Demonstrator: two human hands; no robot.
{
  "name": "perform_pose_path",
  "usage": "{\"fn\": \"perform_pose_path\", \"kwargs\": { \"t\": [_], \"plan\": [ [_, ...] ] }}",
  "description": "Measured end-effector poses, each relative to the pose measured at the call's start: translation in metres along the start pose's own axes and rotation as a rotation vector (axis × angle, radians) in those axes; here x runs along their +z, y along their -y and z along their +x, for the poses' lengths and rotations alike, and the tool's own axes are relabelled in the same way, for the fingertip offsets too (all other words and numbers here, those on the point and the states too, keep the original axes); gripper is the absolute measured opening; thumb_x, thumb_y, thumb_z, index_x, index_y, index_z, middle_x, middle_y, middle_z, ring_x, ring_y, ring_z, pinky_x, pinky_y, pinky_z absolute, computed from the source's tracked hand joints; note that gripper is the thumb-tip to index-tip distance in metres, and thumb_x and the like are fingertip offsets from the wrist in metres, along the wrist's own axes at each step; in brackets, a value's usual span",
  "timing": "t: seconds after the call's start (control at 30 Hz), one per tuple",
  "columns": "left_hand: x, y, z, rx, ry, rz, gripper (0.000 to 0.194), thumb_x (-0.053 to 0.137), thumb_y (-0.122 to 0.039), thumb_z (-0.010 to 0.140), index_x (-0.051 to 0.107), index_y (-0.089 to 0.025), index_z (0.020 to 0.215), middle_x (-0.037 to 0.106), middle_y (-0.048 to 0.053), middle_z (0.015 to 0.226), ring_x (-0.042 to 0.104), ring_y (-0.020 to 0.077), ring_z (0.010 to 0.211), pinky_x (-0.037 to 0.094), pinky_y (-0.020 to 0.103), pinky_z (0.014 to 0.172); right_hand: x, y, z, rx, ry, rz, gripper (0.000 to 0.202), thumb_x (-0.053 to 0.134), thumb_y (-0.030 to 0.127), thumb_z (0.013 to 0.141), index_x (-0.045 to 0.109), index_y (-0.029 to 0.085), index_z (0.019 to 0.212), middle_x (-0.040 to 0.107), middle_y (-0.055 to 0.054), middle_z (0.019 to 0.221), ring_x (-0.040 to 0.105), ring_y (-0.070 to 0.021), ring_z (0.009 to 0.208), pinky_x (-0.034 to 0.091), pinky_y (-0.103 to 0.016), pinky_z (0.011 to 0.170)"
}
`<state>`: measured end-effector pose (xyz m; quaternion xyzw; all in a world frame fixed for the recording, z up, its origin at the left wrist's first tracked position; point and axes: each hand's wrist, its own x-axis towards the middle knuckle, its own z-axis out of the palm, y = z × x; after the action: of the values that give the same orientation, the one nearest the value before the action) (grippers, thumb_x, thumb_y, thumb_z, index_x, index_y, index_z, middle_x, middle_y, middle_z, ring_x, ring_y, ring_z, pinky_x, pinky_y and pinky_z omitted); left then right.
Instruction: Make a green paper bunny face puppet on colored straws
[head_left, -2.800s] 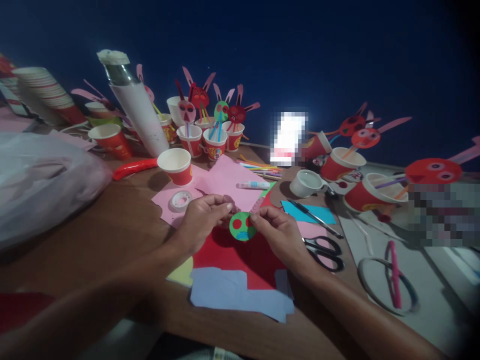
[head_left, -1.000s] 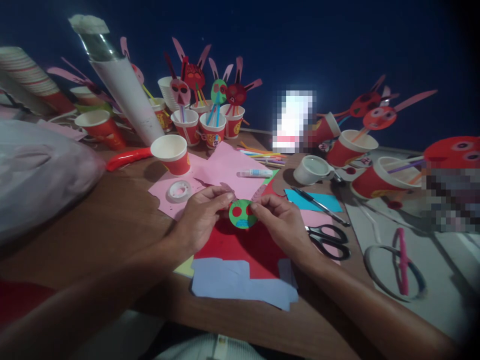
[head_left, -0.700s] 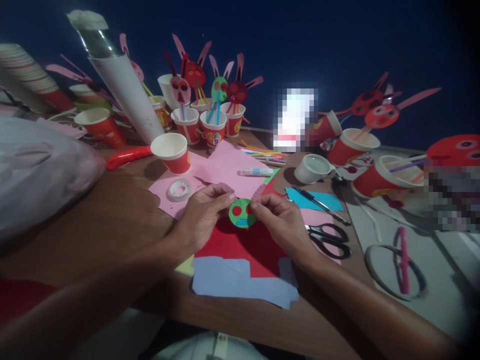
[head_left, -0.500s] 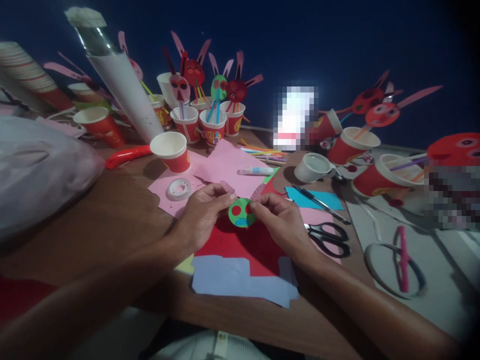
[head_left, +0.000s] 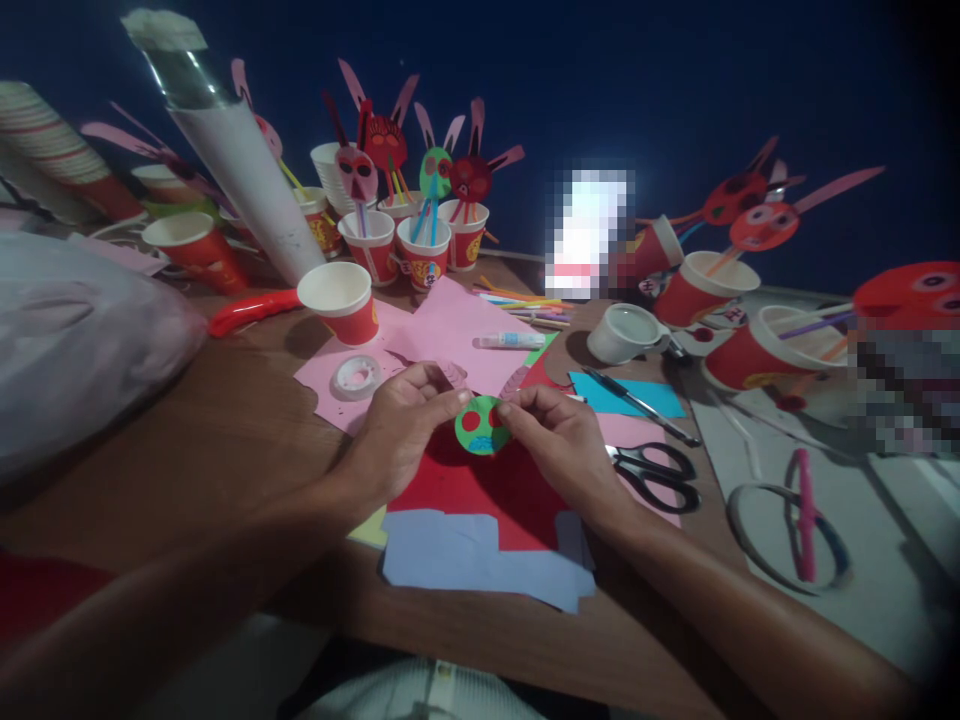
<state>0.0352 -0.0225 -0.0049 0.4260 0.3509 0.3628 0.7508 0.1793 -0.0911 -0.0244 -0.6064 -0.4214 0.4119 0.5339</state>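
Between my hands is a round green paper face with red eyes and a blue mouth. Two pink paper ears stick up from its top edge, partly hidden by my fingers. My left hand pinches its upper left edge, thumb in front. On the upper right edge, my right hand grips it the same way. Below the face lies a sheet of red paper, with cut pale blue paper across its near end. Black-handled scissors rest just right of my right hand.
Pink paper carries a glue stick and a tape roll. A paper cup, a white mug and a pen stand or lie around. Rabbit faces on straws fill cups behind. A plastic bag sits left.
The whole view has shifted very slightly. Both hands keep the same hold on the green paper face.
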Motion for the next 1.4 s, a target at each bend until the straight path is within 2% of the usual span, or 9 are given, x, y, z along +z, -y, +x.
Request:
{"fn": "perform_pose_path", "kwargs": {
  "t": [0.33,0.5,0.77,0.93,1.1,1.27,1.4],
  "plan": [
    [-0.0012,-0.0010,0.0006,-0.004,-0.011,0.030,0.021,0.072,-0.014,0.066,0.057,-0.015,0.081,0.057,-0.004,0.064,0.052,0.0062,0.060,0.041,0.017,0.059,0.0017,-0.0005,-0.0023,0.033,0.009,0.138,0.019,0.065,0.036,0.074,0.059,0.018,0.077,0.058,0.002,0.066,0.051,-0.0104,0.058,0.042,-0.022,0.055],
    [-0.0017,-0.0001,-0.0001,0.009,0.021,0.021,0.021,0.072,-0.014,0.066,0.057,-0.015,0.081,0.059,-0.004,0.065,0.053,0.0059,0.059,0.041,0.017,0.059,-0.0003,0.0000,-0.0031,0.025,0.076,0.178,0.021,0.062,0.039,0.077,0.058,0.019,0.076,0.056,0.002,0.068,0.051,-0.0111,0.061,0.042,-0.022,0.058],
    [-0.0009,0.0020,-0.0017,0.068,0.047,0.157,0.018,0.070,-0.015,0.069,0.060,-0.014,0.084,0.063,-0.002,0.070,0.057,0.0086,0.065,0.044,0.019,0.063,0.0004,0.0060,-0.0036,-0.002,0.119,0.168,0.020,0.060,0.037,0.079,0.059,0.019,0.073,0.055,0.002,0.068,0.050,-0.0120,0.066,0.042,-0.023,0.062],
    [0.0013,0.0018,-0.0042,0.093,0.069,0.237,0.016,0.066,-0.014,0.071,0.060,-0.015,0.085,0.063,-0.001,0.074,0.058,0.0100,0.069,0.045,0.021,0.064,0.0022,0.0083,-0.0042,0.015,0.107,0.114,0.012,0.062,0.029,0.076,0.062,0.017,0.075,0.057,0.002,0.067,0.050,-0.0111,0.063,0.043,-0.024,0.059],
    [0.0036,0.0000,-0.0069,0.115,0.076,0.295,0.012,0.065,-0.011,0.069,0.060,-0.015,0.079,0.062,-0.001,0.072,0.057,0.0099,0.067,0.044,0.020,0.062,0.0025,0.0069,-0.0042,0.036,0.105,0.082,0.011,0.062,0.028,0.074,0.061,0.017,0.073,0.058,0.002,0.064,0.051,-0.0109,0.059,0.043,-0.023,0.056],
    [0.0038,-0.0002,-0.0069,0.124,0.093,0.296,0.011,0.066,-0.011,0.069,0.059,-0.015,0.077,0.061,-0.002,0.070,0.056,0.0089,0.065,0.043,0.019,0.060,0.0032,0.0052,-0.0039,0.066,0.091,0.080,0.012,0.064,0.028,0.074,0.062,0.016,0.072,0.056,0.003,0.060,0.050,-0.0100,0.056,0.042,-0.022,0.052],
    [0.0014,0.0030,-0.0054,0.083,0.097,0.279,0.014,0.067,-0.016,0.071,0.061,-0.015,0.084,0.062,-0.002,0.071,0.056,0.0087,0.067,0.044,0.020,0.063,0.0033,0.0049,-0.0038,0.067,0.090,0.076,0.013,0.064,0.028,0.074,0.061,0.016,0.070,0.056,0.003,0.059,0.051,-0.0097,0.054,0.041,-0.021,0.050]
  ]
}}
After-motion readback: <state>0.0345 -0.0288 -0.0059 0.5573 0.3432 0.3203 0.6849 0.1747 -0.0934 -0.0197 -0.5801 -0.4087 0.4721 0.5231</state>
